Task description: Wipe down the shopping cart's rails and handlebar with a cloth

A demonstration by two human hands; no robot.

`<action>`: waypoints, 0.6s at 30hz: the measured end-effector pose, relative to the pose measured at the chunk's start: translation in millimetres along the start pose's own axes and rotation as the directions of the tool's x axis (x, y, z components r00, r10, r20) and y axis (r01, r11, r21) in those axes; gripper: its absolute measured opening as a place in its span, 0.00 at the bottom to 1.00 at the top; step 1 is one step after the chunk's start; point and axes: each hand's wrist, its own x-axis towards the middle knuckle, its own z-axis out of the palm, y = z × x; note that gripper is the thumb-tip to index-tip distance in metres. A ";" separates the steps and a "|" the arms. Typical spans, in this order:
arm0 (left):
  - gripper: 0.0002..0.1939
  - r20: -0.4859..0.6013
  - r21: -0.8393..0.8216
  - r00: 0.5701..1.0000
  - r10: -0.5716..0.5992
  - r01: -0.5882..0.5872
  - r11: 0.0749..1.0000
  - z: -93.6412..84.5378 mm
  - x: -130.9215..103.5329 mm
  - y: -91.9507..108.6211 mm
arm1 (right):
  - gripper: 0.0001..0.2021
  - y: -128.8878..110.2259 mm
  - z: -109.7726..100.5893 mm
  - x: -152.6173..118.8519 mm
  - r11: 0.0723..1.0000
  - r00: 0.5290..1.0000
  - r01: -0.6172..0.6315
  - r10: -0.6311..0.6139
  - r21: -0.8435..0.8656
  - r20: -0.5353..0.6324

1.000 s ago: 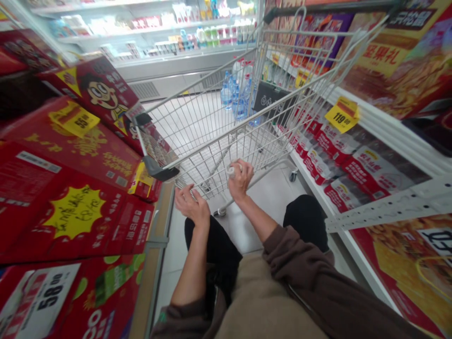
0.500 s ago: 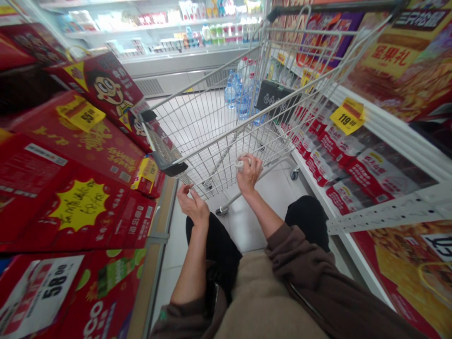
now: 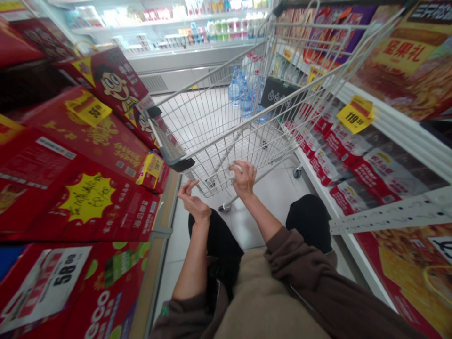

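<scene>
Left of the left hand [image 3: 193, 203] stand red boxes [image 3: 132, 214]; that hand is half curled, and whether it pinches anything I cannot tell. Just beyond both hands is the shopping cart [image 3: 226, 139], and the right hand [image 3: 243, 179] curls closed around a small whitish object [image 3: 231, 171], right of which lie shelved bottle packs [image 3: 348, 195].
</scene>
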 end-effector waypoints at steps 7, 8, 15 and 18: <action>0.29 -0.056 -0.038 0.998 -0.002 0.000 0.999 0.2 1.2 5.2 | 0.08 -47.2 15.8 -21.7 0.999 0.999 -0.023 0.025 0.049 -0.042; 0.29 -0.049 -0.048 0.999 -0.005 0.002 0.999 -1.2 1.2 4.9 | 0.08 -54.0 17.9 -28.9 0.993 0.995 0.098 -0.099 0.069 0.016; 0.29 0.104 0.165 0.993 0.054 -0.071 0.984 -13.5 -3.6 5.7 | 0.12 -51.3 21.7 -36.5 0.930 0.932 0.363 -0.361 0.064 -0.041; 0.27 0.166 0.215 0.986 0.031 -0.067 0.974 -15.1 -3.1 4.3 | 0.13 -46.2 32.4 -37.9 0.931 0.932 0.363 -0.362 0.049 -0.025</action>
